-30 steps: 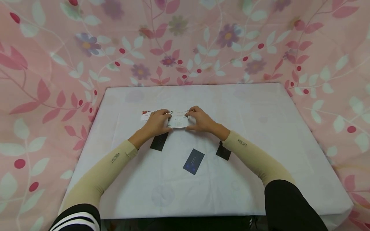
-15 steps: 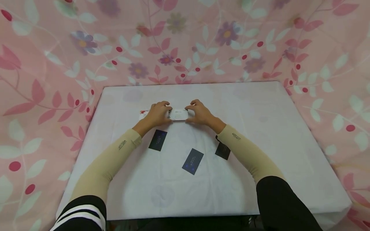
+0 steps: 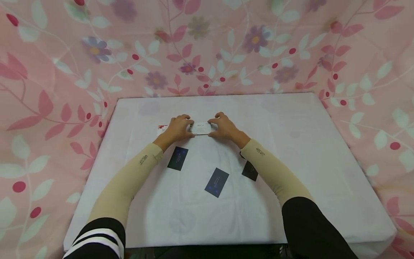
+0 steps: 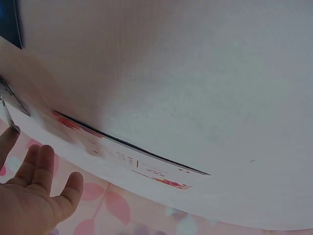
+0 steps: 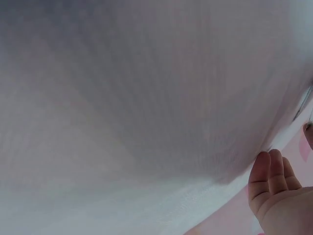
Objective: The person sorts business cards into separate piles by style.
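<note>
Your left hand [image 3: 177,128] and right hand [image 3: 225,127] pinch the two ends of a white card [image 3: 201,128], toward the back of the white table [image 3: 291,126]. A red-and-white card [image 4: 132,155] lies just beside your left hand. Two dark blue cards [image 3: 217,182] and a black card [image 3: 249,172] lie closer to you.

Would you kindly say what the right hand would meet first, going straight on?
The right hand would meet the white card it grips, then probably the left hand; depth is unclear.
</note>
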Tool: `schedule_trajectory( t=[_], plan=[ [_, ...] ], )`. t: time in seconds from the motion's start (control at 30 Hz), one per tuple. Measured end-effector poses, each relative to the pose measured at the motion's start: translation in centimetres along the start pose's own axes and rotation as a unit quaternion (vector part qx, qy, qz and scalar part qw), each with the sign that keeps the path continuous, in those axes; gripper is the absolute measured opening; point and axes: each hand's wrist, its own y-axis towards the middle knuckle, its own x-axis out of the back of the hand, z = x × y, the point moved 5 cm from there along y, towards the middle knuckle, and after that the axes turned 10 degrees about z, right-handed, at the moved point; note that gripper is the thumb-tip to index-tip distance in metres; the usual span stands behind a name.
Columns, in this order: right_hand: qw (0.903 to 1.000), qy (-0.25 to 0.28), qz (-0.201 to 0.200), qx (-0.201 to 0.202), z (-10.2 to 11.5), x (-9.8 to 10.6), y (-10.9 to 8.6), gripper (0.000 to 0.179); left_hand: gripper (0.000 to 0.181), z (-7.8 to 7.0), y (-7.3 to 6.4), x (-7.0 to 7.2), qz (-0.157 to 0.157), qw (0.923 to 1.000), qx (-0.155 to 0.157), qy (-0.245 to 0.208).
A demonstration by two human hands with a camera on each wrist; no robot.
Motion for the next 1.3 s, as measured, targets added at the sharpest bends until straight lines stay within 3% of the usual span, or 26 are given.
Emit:
schedule_trajectory(
  t=[0.53,1.3],
  plan=[
    [0.9996,0.006,0.023,-0.013,-0.37,-0.8,-0.01,0.061,0.067,0.06,0.61,0.01,0.06,0.9976,0.001,-0.035],
    [0.9993,0.018,0.029,-0.012,-0.55,-0.31,0.25,0.061,0.063,0.31,0.92,0.12,0.066,0.9971,0.003,-0.037]
  ],
)
